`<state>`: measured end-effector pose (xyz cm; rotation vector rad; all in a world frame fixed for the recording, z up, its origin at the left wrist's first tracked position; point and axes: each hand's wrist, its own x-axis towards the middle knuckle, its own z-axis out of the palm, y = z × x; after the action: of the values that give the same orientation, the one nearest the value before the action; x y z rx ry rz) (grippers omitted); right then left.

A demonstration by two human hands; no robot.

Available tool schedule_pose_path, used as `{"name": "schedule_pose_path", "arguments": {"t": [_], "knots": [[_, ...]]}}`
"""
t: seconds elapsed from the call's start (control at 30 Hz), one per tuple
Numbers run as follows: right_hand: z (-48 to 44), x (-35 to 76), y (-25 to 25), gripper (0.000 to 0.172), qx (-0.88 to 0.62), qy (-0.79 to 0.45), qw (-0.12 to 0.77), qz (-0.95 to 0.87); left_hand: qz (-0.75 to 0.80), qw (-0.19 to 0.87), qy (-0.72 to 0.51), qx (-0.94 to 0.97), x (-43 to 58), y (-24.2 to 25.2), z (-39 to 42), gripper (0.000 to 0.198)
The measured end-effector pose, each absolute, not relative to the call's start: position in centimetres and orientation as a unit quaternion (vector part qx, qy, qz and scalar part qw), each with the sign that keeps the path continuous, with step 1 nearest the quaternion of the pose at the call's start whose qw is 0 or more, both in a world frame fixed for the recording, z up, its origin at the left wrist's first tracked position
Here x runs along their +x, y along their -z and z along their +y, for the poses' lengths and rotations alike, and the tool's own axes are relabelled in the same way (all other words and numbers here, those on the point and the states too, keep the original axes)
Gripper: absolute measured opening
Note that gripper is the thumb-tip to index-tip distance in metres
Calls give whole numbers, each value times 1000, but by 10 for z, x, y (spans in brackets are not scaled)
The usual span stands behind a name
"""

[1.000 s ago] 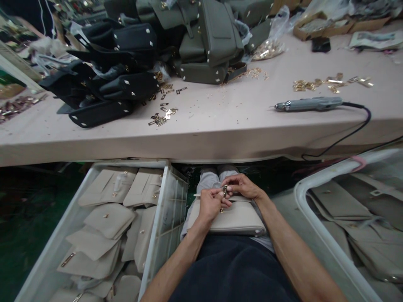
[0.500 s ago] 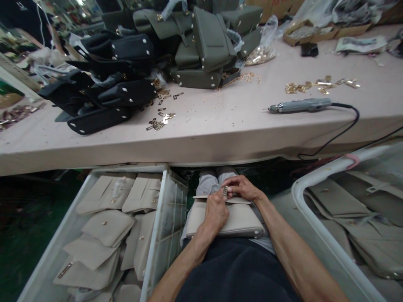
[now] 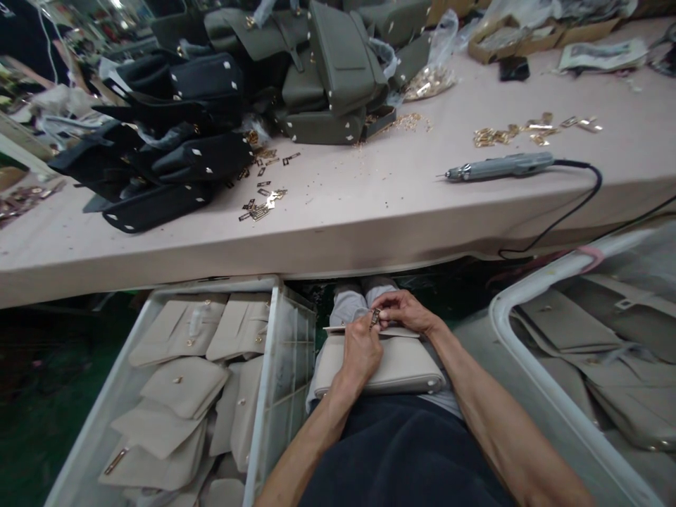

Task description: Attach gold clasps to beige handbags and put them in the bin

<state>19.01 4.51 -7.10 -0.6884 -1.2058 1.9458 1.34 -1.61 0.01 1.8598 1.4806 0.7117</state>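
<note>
A cream leather bag lies across my lap below the table edge. My left hand rests on the bag's top with its fingers curled, its fingertips at a small gold metal clasp. From the other side my right hand pinches that clasp at the bag's upper edge. Both hands meet over the clasp.
A white crate of cream bags stands at my left, a white bin of similar bags at my right. On the pink table lie an electric screwdriver with a black cord, loose gold fittings, black bags and olive bags.
My left hand has turned knuckles up and closed in on the clasp. The camera view has dipped slightly; the bag and my right hand stay in place.
</note>
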Motion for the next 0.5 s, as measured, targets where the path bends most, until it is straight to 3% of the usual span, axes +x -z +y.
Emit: {"name": "schedule_pose_path", "arguments": {"t": [0.5], "knots": [[42,190,67,35,-292,-736,380,-477,571,291,-237,730,16,4,-15,20]]}}
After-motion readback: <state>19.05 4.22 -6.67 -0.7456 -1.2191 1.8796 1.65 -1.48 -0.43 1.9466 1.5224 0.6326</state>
